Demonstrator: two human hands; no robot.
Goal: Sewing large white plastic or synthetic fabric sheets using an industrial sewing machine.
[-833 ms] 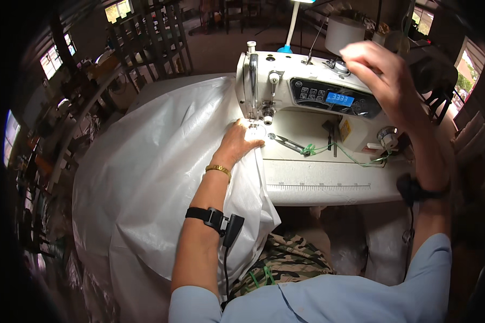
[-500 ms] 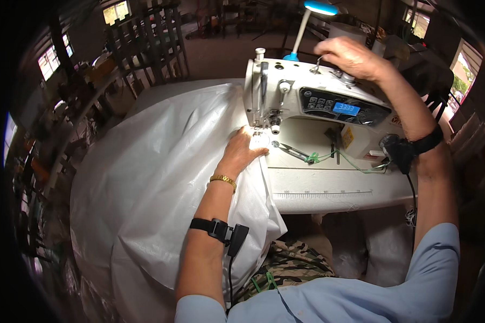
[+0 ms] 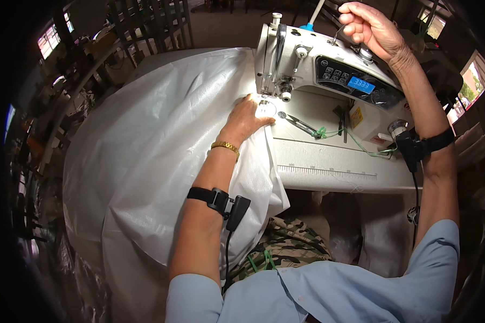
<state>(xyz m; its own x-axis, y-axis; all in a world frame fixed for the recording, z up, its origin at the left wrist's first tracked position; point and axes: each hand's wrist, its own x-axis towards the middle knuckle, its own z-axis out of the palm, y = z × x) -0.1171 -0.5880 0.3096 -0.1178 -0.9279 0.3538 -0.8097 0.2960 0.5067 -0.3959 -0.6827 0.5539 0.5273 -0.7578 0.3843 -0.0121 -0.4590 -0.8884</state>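
Observation:
My left hand (image 3: 244, 119) lies on a large white woven plastic sheet (image 3: 161, 124), right at the needle area of a white sewing machine (image 3: 307, 64). Its thumb is spread away from the fingers, and the fingertips are beside the lit presser foot (image 3: 265, 102). Above the machine head, close to a wire thread guide (image 3: 336, 35), I hold up my right hand (image 3: 373, 31) with its fingers curled. Any thread in those fingers is too fine to make out. The sheet spreads over the table's left side and hangs toward my lap.
On the machine bed lie thread snips (image 3: 303, 126) with a green cord (image 3: 355, 139). A ruler strip (image 3: 328, 171) runs along the table's front. The control panel (image 3: 355, 82) is lit. A slatted wooden rack (image 3: 151, 27) stands behind at the left.
My right hand has lifted a little away from the thread guide and turned. The view has tilted, so the machine sits higher in it. My left hand stays on the sheet by the needle.

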